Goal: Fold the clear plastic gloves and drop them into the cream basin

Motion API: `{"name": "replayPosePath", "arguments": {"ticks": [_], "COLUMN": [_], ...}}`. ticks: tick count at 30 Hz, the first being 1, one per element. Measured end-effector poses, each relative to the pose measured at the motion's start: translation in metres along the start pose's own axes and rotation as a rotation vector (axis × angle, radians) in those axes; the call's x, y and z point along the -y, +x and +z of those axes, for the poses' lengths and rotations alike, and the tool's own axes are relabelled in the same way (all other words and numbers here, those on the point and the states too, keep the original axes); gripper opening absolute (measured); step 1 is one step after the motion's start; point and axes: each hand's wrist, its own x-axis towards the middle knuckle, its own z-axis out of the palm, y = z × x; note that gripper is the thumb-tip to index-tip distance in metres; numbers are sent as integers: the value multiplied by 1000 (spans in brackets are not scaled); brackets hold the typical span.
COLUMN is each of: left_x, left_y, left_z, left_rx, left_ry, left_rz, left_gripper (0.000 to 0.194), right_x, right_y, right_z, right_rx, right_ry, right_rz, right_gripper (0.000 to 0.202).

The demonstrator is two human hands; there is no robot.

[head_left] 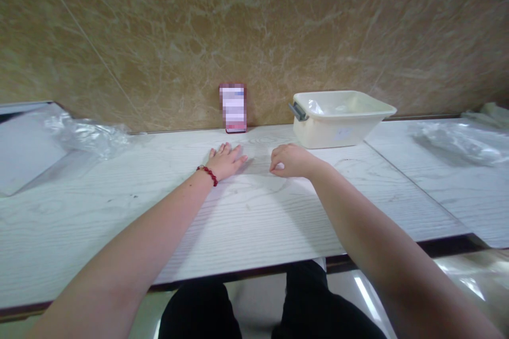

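My left hand [227, 162], with a red bead bracelet [208, 172] at its wrist, lies on the white wood-grain table [246, 222] with its fingers spread and nothing in it. To its right, my right hand [289, 161] is closed, thumb and fingertips pinched together above the tabletop. Whatever lies between those fingertips, if anything, is too small to make out. A phone [234, 110] with a blurred screen leans upright against the wall beyond my left hand. Just behind my right hand stands a cream plastic bin [334, 130] with a grey handle; clear plastic shows inside.
Clear plastic wrap [89, 135] and a white flat panel [29, 145] lie at the far left. More clear plastic bags [465, 140] rest at the far right. A brown marble wall [254, 26] runs along the table's back edge.
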Motion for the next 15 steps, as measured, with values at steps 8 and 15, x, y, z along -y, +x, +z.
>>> {"name": "replayPosePath", "arguments": {"ticks": [8,15], "left_x": [-9,-48], "left_y": [-7,-34], "left_z": [-9,-9], "left_rx": [-78,-53], "left_ry": [11,8], "left_rz": [12,262], "left_gripper": [63,63], "right_x": [1,-2], "right_y": [4,4], "right_z": [5,9], "right_rx": [-17,-102], "right_ry": [-33,19], "right_rz": [5,-4], "right_gripper": [17,16]}}
